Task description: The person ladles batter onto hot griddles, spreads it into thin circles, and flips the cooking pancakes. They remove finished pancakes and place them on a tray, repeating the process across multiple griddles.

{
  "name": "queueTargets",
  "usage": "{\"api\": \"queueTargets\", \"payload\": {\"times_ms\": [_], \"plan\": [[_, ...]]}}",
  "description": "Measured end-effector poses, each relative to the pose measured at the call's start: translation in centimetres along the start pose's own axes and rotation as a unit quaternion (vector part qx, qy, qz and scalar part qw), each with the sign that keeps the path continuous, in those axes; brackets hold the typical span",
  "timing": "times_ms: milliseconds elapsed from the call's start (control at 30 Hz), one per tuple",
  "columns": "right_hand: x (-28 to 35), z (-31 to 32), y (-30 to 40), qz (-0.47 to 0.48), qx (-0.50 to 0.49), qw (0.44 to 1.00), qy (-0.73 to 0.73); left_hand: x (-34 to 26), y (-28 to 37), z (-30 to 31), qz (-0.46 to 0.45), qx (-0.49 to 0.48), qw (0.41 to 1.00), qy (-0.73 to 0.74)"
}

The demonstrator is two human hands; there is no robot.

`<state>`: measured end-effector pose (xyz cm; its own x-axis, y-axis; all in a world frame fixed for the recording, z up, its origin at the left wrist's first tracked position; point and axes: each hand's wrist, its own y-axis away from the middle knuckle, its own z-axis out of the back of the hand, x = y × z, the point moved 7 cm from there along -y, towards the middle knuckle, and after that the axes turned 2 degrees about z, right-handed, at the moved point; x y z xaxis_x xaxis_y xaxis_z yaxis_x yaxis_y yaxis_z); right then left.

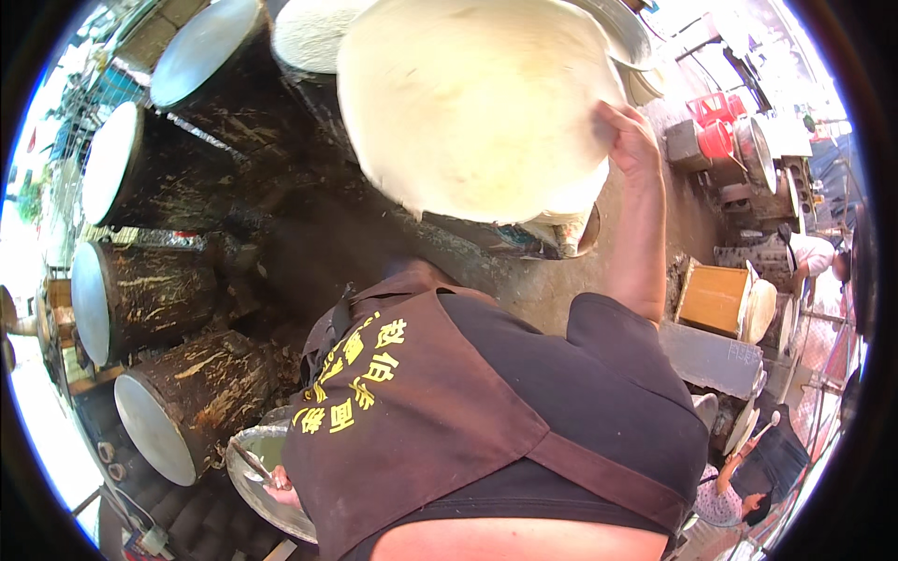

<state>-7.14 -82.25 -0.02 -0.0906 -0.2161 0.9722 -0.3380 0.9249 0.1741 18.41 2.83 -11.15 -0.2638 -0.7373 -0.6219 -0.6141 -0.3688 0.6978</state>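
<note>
My right hand [631,137] pinches the right edge of a large round pale sheet [477,105], thin and partly see-through, apparently dough or a pancake. The sheet is held out in front of me and hides most of what lies beneath it. At the lower left my left hand [283,489] grips the handle of a ladle-like utensil [251,463]. It is over a wide metal basin [298,526] with pale liquid in it. My apron hides part of that basin.
Soot-dark drum stoves with round metal tops curve along the left, one drum [186,280] among them. A white-coated round top [312,35] stands beside the sheet. Rightward are red plastic stools [715,138], a wooden box [712,298], a grey metal box [712,357] and two people.
</note>
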Motion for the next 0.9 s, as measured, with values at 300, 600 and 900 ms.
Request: {"api": "queueTargets", "payload": {"times_ms": [300,600,900], "plan": [[-21.7,20.9,-3.0,-0.158,-0.280,0.935,-0.153,3.7,0.2,-1.5,0.006,-0.036,0.998,-0.058],[-21.2,19.1,-1.0,-0.135,-0.336,0.927,-0.102,4.2,-0.2,-0.5,0.025,-0.047,0.996,-0.073],[-14.1,14.3,1.4,0.018,-0.368,0.739,0.563,3.6,0.2,6.7,0.090,-0.023,0.995,0.040]]}}
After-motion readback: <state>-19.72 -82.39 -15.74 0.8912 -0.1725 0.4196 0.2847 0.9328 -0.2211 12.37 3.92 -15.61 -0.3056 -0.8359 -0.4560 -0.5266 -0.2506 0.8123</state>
